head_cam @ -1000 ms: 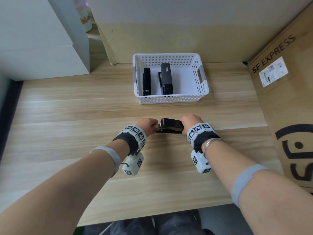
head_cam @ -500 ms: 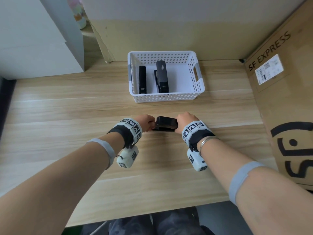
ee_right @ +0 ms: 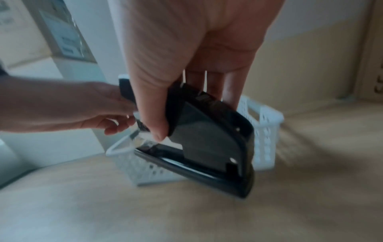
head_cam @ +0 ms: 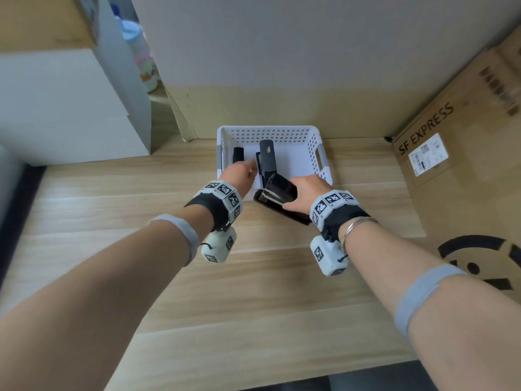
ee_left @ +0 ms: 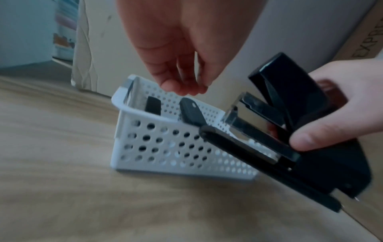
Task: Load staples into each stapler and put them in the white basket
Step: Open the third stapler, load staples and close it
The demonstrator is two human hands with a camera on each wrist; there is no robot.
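A white perforated basket (head_cam: 315, 142) stands at the back of the wooden table, with a small black stapler (head_cam: 238, 154) and a dark grey stapler (head_cam: 267, 156) inside. My right hand (head_cam: 293, 193) grips a third, black stapler (head_cam: 277, 194) and holds it tilted in the air just in front of the basket. In the left wrist view this black stapler (ee_left: 290, 134) has its top lid raised off the shiny magazine. My left hand (head_cam: 249, 172) hovers over the basket's front left part with fingers (ee_left: 182, 81) loosely curled and nothing in them. The right wrist view shows my thumb and fingers clamped round the black stapler (ee_right: 207, 144).
A large SF Express cardboard box (head_cam: 451, 153) lines the right side of the table. A white box (head_cam: 64, 108) stands at the back left, and a cardboard panel (head_cam: 282, 108) rises behind the basket. Bare wooden tabletop (head_cam: 253, 292) lies under my forearms.
The black stapler has left the table: my right hand has lifted it forward to the basket's front. My left hand has let go of it and moved over the basket.
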